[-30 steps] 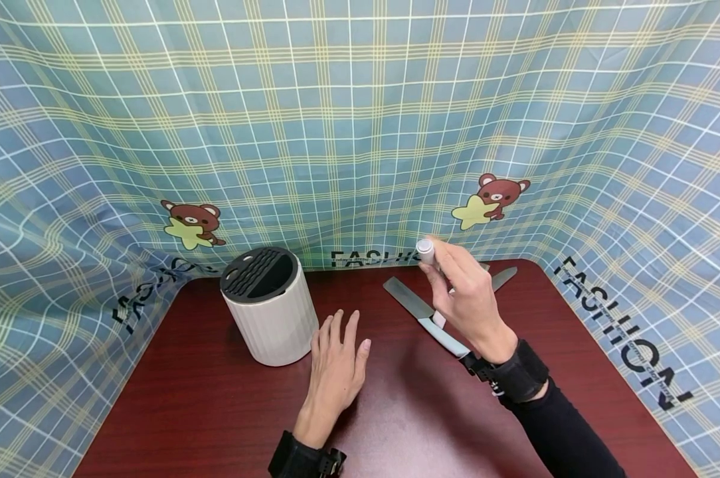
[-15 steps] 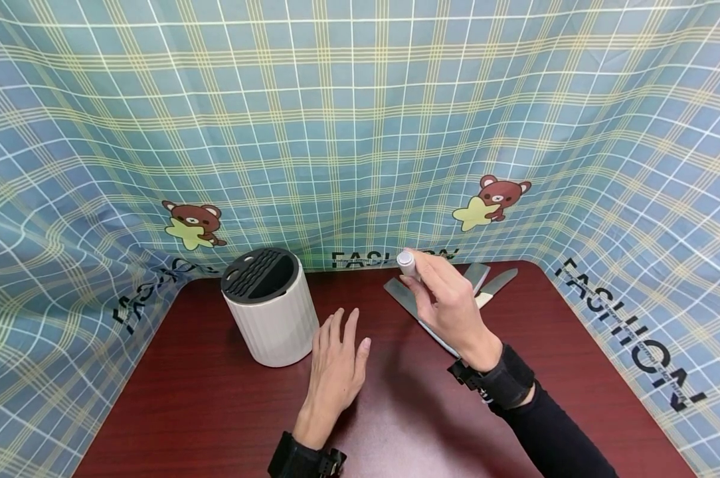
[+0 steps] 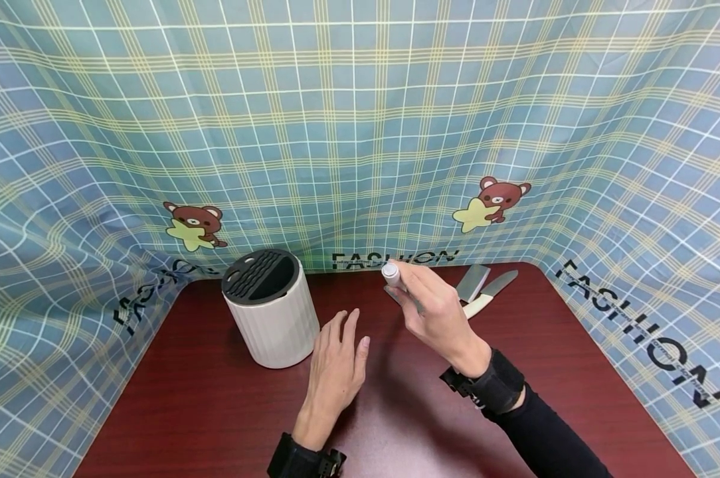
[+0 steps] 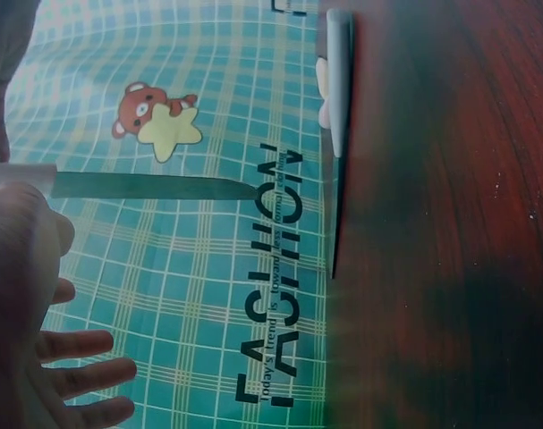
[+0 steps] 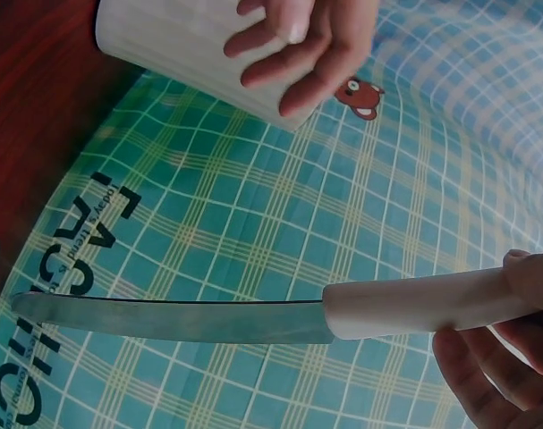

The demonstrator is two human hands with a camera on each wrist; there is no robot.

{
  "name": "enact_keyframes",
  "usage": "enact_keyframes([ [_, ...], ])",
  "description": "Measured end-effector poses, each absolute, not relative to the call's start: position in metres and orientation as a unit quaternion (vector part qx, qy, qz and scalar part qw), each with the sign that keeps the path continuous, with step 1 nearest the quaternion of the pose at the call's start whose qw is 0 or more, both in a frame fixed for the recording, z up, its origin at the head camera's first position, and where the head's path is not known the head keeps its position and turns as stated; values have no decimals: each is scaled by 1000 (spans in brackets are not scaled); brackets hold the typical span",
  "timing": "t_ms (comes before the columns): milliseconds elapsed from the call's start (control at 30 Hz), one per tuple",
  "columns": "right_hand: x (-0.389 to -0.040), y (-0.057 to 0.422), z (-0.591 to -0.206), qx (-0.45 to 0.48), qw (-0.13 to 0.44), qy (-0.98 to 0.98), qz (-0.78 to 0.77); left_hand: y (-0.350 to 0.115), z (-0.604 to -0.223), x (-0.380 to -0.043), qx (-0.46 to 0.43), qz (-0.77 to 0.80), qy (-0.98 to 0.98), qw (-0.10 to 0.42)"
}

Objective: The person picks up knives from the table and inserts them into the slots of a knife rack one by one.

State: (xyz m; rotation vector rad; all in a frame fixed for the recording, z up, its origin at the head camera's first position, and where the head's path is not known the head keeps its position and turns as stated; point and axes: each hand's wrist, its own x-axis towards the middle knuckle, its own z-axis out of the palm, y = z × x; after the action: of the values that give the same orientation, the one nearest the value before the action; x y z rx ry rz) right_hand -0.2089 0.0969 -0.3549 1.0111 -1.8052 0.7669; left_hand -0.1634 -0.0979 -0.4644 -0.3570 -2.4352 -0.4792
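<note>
So the thing to look at is how the knife [image 5: 173, 320] sits relative to the holder [image 3: 276, 328]. It's up in the air off to the holder's right, pretty much vertical, with the handle [image 5: 414, 307] on top and the blade pointing down. Both wrist views show the tip hanging clear of the table [image 3: 175, 405]. From the head view you basically only get the butt end of the handle, so I can't tell how the tip's height compares with the black slotted top [image 3: 261, 275].

The right hand [image 3: 438, 315] has the knife, thumb and fingers wrapped around the upper part of the handle, with the forearm reaching in from the lower right. The left hand [image 3: 336, 362] is way nearer the holder: palm down, fingers out and a bit spread, gripping nothing, right beside the ribbed wall. Touching or just next to it? Can't tell from here.

On the right hand's other side, a cream-handled knife [image 3: 478, 306] lies on the table next to a wide blade [image 3: 473, 283].
</note>
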Motion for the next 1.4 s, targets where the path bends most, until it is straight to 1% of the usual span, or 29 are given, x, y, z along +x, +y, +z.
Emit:
enact_keyframes([
  [200,-207,91,-359,425,447,-723,313,-99,-458,-162,-151,-184,-908,344],
  [500,-202,85,-364,442,435,-717,319,-97,-445,-159,-188,-217,-866,409],
  [733,-198,79,-367,452,434,-705,333,-94,-432,-157,-203,-258,-834,443],
  [1000,-191,72,-371,475,422,-690,345,-92,-427,-156,-223,-286,-794,487],
  [1167,-188,68,-374,481,416,-689,347,-91,-425,-155,-228,-290,-785,498],
  [1400,-185,64,-379,489,405,-687,355,-92,-426,-154,-225,-289,-786,498],
])
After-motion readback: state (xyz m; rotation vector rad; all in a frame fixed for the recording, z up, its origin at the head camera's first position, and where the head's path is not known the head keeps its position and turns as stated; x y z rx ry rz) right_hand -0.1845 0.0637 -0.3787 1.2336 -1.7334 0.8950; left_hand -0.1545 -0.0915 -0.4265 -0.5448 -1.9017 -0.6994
